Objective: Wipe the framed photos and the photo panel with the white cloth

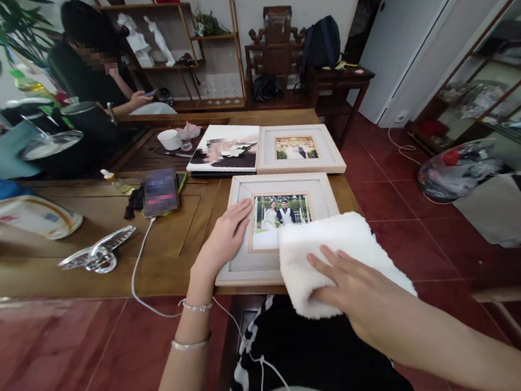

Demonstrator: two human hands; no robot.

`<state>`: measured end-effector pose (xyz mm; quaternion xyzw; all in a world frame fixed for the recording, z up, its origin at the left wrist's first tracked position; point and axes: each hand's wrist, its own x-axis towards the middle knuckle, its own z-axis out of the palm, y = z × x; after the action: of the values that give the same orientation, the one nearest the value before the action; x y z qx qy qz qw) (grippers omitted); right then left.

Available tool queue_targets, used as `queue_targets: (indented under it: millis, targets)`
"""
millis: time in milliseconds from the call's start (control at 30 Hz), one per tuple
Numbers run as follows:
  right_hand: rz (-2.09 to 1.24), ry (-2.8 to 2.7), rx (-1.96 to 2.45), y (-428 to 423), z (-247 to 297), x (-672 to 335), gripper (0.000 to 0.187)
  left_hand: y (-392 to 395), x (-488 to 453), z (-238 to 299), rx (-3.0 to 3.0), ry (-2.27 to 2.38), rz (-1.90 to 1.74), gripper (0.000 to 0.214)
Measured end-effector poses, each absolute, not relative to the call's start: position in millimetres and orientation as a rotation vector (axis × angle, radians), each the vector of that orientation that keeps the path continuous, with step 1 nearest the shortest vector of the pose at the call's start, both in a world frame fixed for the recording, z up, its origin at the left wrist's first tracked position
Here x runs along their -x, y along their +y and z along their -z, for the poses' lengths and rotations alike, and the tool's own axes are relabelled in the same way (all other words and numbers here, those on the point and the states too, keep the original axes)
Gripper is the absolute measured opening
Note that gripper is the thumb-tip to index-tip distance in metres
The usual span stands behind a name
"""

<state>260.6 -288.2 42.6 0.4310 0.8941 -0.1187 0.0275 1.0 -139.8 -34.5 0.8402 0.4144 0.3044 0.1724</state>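
Observation:
A pale picture frame (235,267) with a wedding photo (285,208) lies flat at the table's front edge. My left hand (230,233) rests on its left side, fingers stretched out and lying along the border. Over the frame's lower right corner hangs a fluffy white cloth (363,234), which also covers part of the photo's lower right. My right hand (340,274) presses on this cloth, the fingers on top and the thumb tucked into a fold. Behind the frame lie a second framed picture (327,144) and a white-and-black photo album (220,134).
On the wooden table (198,227) lie a charging phone (161,191), its white cable (137,260), a silver hair clip (100,251) and a small dropper bottle (115,182). A detergent bottle (22,210) and a white cup (169,139) stand farther left. A person (90,64) sits across the table.

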Motion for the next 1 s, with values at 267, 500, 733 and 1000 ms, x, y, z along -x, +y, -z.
queue_targets:
  millis: [267,500,733,1000]
  targets:
    - [0.157,2.761,-1.552,-232,-21,-258,0.064,-140,1,34,-2.389,1.145,-0.839,0.042]
    - [-0.133,2.705,-1.847,-137,-17,-268,0.067,-141,0,31,-2.372,1.159,-0.83,0.042]
    - [-0.075,2.664,-1.602,-146,-22,-252,0.062,-139,1,33,-2.387,1.164,-0.824,0.043]
    - [0.518,2.656,-1.168,-249,-68,-261,0.064,-141,0,33,-2.407,1.193,-0.81,0.045]
